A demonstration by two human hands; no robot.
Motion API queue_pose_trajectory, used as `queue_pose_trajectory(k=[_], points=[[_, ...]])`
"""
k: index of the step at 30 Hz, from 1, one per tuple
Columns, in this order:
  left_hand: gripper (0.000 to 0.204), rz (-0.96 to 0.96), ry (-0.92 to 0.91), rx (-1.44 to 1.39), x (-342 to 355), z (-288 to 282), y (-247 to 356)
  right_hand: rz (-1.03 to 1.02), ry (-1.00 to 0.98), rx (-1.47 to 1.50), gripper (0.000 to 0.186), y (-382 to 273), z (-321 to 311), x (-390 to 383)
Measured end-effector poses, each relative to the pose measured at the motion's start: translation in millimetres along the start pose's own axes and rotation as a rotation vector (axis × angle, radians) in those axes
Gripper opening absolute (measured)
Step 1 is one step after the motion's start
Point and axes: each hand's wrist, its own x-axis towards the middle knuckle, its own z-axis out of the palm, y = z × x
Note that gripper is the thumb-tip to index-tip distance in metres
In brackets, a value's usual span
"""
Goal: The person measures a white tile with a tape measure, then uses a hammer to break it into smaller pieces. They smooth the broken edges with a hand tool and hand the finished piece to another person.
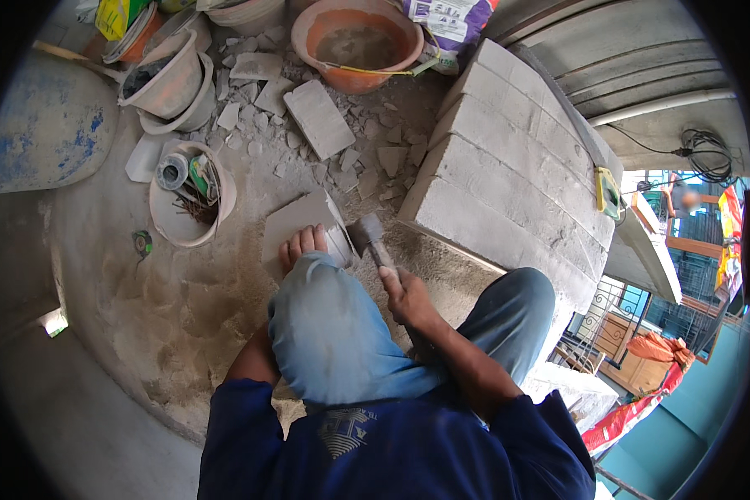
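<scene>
My left hand (302,243) grips a light grey block (296,218) just beyond my dusty left knee; my thumb is hidden. My right hand (404,292) is closed round the wooden handle of a small hammer (367,237), whose dark head is beside the block's right edge. Broken grey pieces (275,96) and a larger loose slab (318,119) lie on the dusty floor beyond.
A stack of grey blocks (508,158) stands at right. An orange basin (392,62), stacked buckets (162,87), a bucket of tools (225,217), a tape measure (142,243) and a worn blue-grey barrel (42,125) surround the work. Coiled cable (708,158) hangs upper right.
</scene>
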Motion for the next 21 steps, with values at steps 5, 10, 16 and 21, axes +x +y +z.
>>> queue_pose_trajectory(k=[5, 10, 16, 21], points=[[0.036, -0.034, 0.054, -0.025, 11, -15, 4, -0.286, 0.027, 0.45, 0.043, -59, -27, -28], [0.038, -0.015, 0.015, -0.035, 17, -26, 8, -0.338, 0.163, 0.162, 0.045, -10, 5, -7], [0.031, -0.078, -0.1, -0.088, 29, -21, 1, -0.167, 0.031, 0.262, 0.047, -47, -26, -15], [0.027, -0.065, 0.047, 0.054, 19, -16, 6, -0.316, 0.198, 0.303, 0.042, -40, -6, -26]])
